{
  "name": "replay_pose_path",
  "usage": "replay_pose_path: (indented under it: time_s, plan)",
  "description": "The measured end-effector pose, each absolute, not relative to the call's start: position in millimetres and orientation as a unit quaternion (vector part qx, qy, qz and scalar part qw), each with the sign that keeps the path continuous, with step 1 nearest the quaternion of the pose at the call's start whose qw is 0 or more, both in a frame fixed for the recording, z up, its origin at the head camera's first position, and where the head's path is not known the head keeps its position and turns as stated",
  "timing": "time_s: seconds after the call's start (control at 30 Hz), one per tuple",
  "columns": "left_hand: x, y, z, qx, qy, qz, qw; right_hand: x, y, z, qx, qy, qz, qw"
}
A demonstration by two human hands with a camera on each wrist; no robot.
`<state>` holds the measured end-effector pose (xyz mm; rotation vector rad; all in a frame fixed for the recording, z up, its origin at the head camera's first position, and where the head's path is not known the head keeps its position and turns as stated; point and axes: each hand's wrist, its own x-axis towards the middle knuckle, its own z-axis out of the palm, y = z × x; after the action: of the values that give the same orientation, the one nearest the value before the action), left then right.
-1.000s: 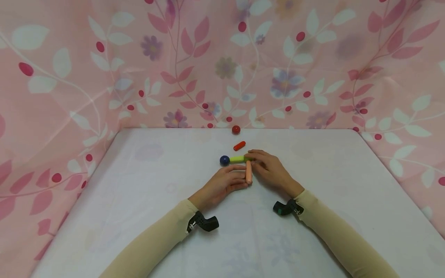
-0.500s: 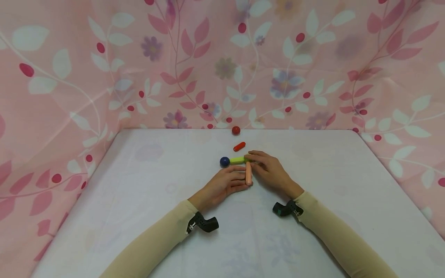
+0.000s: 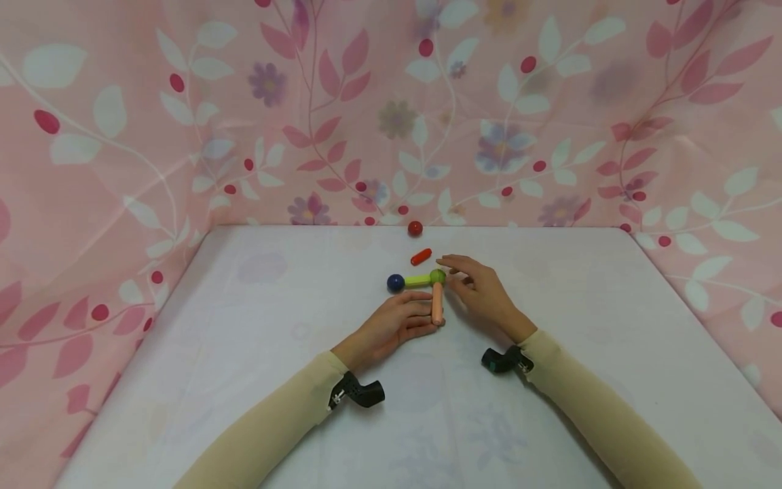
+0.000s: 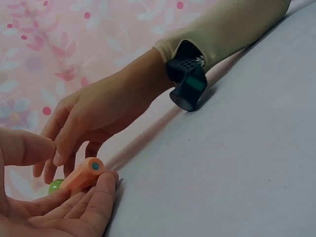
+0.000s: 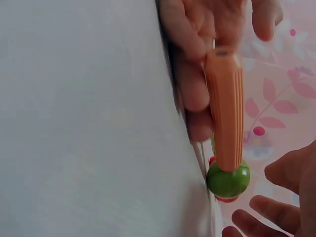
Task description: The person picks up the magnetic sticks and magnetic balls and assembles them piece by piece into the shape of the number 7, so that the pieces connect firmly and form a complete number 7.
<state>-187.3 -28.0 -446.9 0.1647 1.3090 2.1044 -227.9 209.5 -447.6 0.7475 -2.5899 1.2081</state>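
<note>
An orange ribbed rod [image 3: 437, 303] meets a green ball [image 3: 438, 276] at its far end. From that ball a yellow-green rod [image 3: 417, 280] runs left to a dark blue ball [image 3: 396, 282]. My left hand [image 3: 387, 324] lies beside the orange rod, its extended fingers [image 4: 94, 207] against the side and under it; the thumb stands apart in the left wrist view. Just right of the green ball, my right hand [image 3: 485, 293] is spread with nothing in it. The right wrist view shows a gap between its fingers and the green ball [image 5: 228, 181].
Farther back lie a short red rod [image 3: 421, 257] and, near the table's far edge, a red ball [image 3: 415, 229]. A white cloth covers the table [image 3: 275, 353]. Behind it hangs a pink floral curtain [image 3: 366, 102].
The right hand's fingers have come off the green ball and moved slightly up and right, so the ball shows fully. The left hand and the orange rod have stayed put.
</note>
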Motion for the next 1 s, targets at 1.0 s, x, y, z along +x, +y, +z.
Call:
replay_pose_path:
  time_s: [1.0]
  plan:
    - [-185, -27, -450, 0.07, 0.507, 0.798, 0.319, -303, 151, -426, 0.118, -0.961, 0.251, -0.006]
